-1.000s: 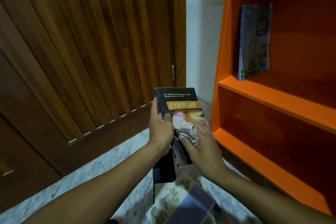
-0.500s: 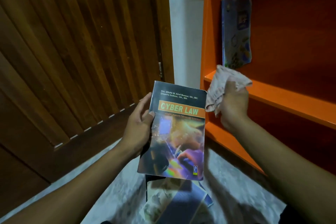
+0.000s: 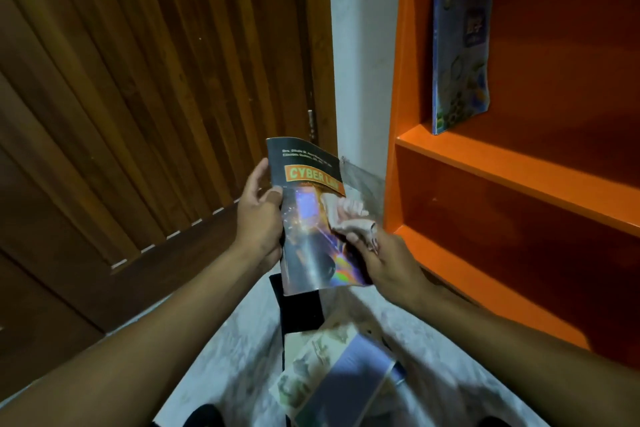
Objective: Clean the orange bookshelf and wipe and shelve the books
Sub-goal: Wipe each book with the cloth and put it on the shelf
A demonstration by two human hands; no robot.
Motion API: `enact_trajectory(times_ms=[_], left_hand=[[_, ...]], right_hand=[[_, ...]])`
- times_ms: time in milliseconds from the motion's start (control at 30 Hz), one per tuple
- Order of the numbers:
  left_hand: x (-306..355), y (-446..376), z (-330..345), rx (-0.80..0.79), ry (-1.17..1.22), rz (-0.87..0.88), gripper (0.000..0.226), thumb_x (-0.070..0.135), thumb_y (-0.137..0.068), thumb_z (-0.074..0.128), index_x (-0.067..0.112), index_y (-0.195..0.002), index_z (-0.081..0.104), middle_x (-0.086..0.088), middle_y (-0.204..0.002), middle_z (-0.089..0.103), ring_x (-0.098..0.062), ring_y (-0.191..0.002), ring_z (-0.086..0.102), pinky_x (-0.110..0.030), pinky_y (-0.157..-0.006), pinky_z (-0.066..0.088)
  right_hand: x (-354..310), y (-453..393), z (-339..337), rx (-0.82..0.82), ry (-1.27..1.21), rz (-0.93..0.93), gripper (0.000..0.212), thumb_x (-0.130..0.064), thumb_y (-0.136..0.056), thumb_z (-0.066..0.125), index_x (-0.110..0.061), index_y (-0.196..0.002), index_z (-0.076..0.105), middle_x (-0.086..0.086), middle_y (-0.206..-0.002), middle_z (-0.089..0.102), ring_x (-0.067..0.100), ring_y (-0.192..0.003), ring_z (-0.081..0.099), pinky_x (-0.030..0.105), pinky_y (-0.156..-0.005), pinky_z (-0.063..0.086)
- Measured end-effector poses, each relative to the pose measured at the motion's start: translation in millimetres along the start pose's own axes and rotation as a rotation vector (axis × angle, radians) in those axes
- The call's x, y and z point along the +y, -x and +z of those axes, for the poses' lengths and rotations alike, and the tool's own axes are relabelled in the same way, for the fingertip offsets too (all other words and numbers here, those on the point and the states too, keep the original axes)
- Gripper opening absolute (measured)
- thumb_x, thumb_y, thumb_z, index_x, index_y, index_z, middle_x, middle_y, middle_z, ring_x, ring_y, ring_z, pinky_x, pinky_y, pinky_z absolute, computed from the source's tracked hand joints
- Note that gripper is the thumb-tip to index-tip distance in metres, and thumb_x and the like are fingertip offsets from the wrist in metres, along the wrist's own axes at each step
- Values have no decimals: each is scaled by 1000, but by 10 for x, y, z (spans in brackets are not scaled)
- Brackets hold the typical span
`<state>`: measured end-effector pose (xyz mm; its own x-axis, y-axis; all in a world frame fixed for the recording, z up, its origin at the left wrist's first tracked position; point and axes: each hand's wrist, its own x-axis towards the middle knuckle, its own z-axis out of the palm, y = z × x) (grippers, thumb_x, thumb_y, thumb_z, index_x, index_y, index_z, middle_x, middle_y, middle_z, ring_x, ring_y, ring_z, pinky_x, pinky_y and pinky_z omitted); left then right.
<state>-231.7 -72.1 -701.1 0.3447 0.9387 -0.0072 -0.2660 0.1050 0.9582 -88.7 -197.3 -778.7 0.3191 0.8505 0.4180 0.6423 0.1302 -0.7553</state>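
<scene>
My left hand (image 3: 259, 215) grips the left edge of a dark paperback titled "Cyber Law" (image 3: 308, 218), held up in front of me. My right hand (image 3: 384, 260) holds a pale crumpled cloth (image 3: 349, 215) and presses it against the book's colourful front cover, whose right side is bent. The orange bookshelf (image 3: 519, 166) stands to the right. A blue book (image 3: 460, 55) leans upright at the left end of its middle shelf.
A pile of other books (image 3: 332, 367) lies on the pale marbled floor (image 3: 235, 350) below my hands. A brown slatted wooden door (image 3: 138, 97) fills the left side, and a white wall strip (image 3: 363, 45) separates it from the shelf.
My right hand, raised with the cloth near the middle shelf half a second ago, has come back down onto the book's cover. The book now sits more upright and bent.
</scene>
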Motion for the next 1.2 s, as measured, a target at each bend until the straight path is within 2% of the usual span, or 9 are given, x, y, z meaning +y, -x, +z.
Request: enact_trajectory(times_ms=[100,233,367,467,633,733,833,1000,1200], left_hand=[[5,-92,-118,104,16,-13,47,4,-103,44,33,-141,46,-3,-116,66,-22,-97,70,-41,-78,61],[-2,-154,-258,181,-41,-1,49,6,-104,44,31,-146,41,-2,-104,68,-20,-91,71,-46,-82,58],[-38,-143,-383,171,-214,20,47,12,-105,43,36,-146,38,-7,-118,65,-21,-100,69,-43,-78,60],[-56,-83,-416,108,-316,30,46,13,-106,42,38,-144,39,-5,-124,63,-19,-106,67,-34,-72,60],[-63,90,-356,-48,-406,21,45,12,-106,40,37,-142,42,1,-114,67,-16,-94,72,-26,-60,59],[-75,258,-235,-175,-420,25,45,12,-105,41,40,-140,45,-1,-123,64,-19,-102,71,-40,-76,63],[-107,399,-67,-234,-444,63,44,11,-105,42,40,-138,48,-3,-131,63,-20,-108,68,-47,-83,61],[-125,287,23,-102,-169,-76,51,2,-104,41,34,-142,51,-9,-124,69,-31,-109,68,-51,-95,55],[-58,-77,-203,177,98,-189,54,0,-103,40,31,-148,44,-10,-111,72,-30,-93,74,-53,-83,59]], right_hand=[[-29,126,46,-118,13,-42,30,-37,-101,47,-21,-121,63,-8,-111,72,10,-101,67,37,-85,54],[-134,254,94,-326,-57,-16,20,-23,-104,50,-22,-118,63,-38,-88,63,-13,-87,61,10,-76,43],[-188,235,110,-408,-48,-24,16,-31,-104,47,-39,-113,59,-34,-91,65,-11,-88,62,11,-75,43],[-202,85,12,-265,-116,43,20,-31,-105,46,-24,-111,64,-18,-68,65,-3,-62,60,26,-61,48],[-263,-346,-221,253,-232,140,43,-51,-99,43,-16,-108,67,8,-99,73,24,-95,70,50,-83,56],[-355,-514,-240,380,-209,71,29,-39,-103,45,-21,-118,61,-4,-108,69,5,-99,67,31,-80,58],[-360,-547,-53,224,-104,66,29,-21,-104,47,-23,-132,52,9,-124,62,17,-110,63,40,-83,60],[-406,-290,280,-16,64,32,74,-2,-96,48,-51,-142,17,-1,-163,25,23,-152,17,46,-123,18],[-285,13,414,-207,-105,3,53,-9,-98,52,-22,-149,41,6,-148,52,18,-138,45,44,-114,39]])
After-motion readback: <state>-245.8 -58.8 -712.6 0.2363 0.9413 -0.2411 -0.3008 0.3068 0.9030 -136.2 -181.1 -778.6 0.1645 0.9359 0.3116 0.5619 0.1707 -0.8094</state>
